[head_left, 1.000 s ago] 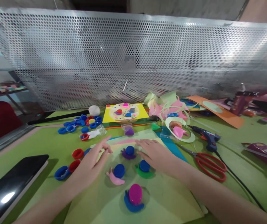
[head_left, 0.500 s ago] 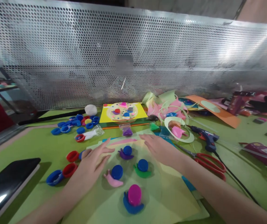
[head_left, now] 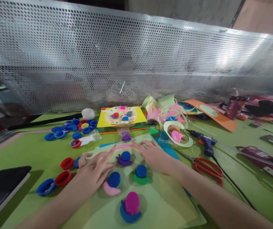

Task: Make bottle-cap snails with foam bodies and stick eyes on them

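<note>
My left hand (head_left: 93, 168), fingers stretched out, rests at the left side of the pale paper sheets (head_left: 165, 203), beside the snails. Over the far part of the sheets reaches my right hand (head_left: 154, 155), its fingers extended, touching the paper near the top. Between both hands sits a purple clay snail (head_left: 124, 160) with a blue bottle-cap shell. Nearer are a pink snail (head_left: 111, 189) and a green snail (head_left: 141, 180), both with blue caps, and a blue snail (head_left: 129, 217) with a magenta cap. Neither hand holds anything.
Red scissors (head_left: 208, 168) and a glue gun (head_left: 205, 140) lie right of my right arm. Red and blue bottle caps (head_left: 63, 178) and a black phone (head_left: 5, 187) are at left. Behind stand a yellow card (head_left: 138, 115), paper scraps (head_left: 155, 113) and a perforated metal panel (head_left: 86, 63).
My hands have come closer together, the right one moving left toward the purple snail. The whole view has shifted slightly, so things appear further left. The snails keep their arrangement.
</note>
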{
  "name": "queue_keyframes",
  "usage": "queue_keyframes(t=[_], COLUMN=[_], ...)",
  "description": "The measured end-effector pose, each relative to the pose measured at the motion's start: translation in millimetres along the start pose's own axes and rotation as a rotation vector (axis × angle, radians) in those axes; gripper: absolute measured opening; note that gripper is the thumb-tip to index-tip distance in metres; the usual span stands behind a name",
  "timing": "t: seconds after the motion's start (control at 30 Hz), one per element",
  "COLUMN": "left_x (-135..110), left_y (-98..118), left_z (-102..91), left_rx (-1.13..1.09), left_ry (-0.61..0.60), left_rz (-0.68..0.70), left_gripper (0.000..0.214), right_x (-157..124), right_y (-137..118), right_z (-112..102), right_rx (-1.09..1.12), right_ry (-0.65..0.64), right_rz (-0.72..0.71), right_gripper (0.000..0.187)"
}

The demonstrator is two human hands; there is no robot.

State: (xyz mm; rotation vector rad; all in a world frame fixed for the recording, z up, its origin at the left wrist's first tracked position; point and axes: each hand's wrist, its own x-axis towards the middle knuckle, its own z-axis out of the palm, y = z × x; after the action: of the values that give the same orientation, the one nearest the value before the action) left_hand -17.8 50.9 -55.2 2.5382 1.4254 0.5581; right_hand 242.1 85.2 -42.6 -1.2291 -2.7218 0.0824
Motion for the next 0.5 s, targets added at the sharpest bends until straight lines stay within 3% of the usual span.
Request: queue_keyframes(t=[0.2,0.4,0.5], left_x=[1.5,-4.1,-3.8], left_y=[-1.7,2.7,1.2], left_z=[0.0,3.0,-0.6], left_rx=[0.025,0.226,0.227], left_ry=[-0.03,0.011,-0.012], left_rz=[0.025,0.089,0.107], left_gripper=[0.06,0.067,0.064], right_x=[0.4,1.5,1.7], right_y=[-1.0,4.2,6.0], right_z=[0.9,-1.2,-3.1], right_rx=[-0.021,-0.031,-0.041], right_ry=[0.013,0.073,0.101], right_rz=[0.014,0.159,0.166], right_gripper=[0.05,0.046,0.044])
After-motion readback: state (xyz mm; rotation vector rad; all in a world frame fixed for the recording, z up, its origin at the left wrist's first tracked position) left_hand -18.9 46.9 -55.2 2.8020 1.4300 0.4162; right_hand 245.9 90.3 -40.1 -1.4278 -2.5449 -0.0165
